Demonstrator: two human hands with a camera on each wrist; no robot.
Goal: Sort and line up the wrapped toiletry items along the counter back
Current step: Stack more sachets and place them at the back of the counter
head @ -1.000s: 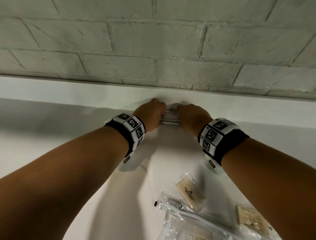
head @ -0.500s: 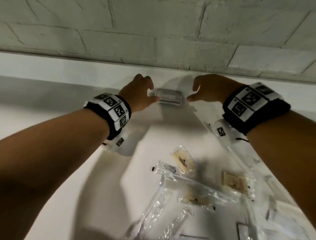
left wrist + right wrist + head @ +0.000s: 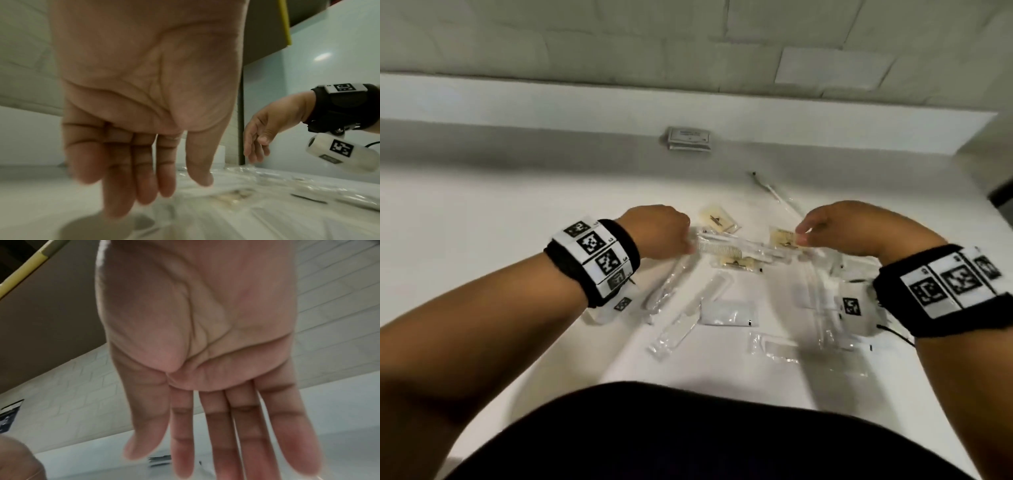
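A small stack of flat white packets (image 3: 689, 138) lies against the counter's back ledge, untouched. Nearer me, wrapped items are scattered: a comb in clear wrap (image 3: 726, 251), tan soap packets (image 3: 719, 221) (image 3: 784, 238), a white sachet (image 3: 729, 313) and long clear sleeves (image 3: 664, 291). My left hand (image 3: 681, 240) (image 3: 156, 186) hovers at the comb's left end, fingers straight and pointing down, holding nothing. My right hand (image 3: 804, 236) (image 3: 205, 459) is spread flat just over a tan packet, empty too. Whether either hand touches a wrapper is unclear through the blur.
A thin wrapped stick (image 3: 774, 193) lies between the pile and the back ledge (image 3: 517, 106). More clear wrappers (image 3: 822, 329) sit under my right wrist. The counter ends at the right beside a dark object (image 3: 1001, 198). My dark-clothed body (image 3: 705, 435) meets the front edge.
Both hands let go of the white packet stack at the back and drew back toward me over the scattered pile. The view tilted down, showing more items.
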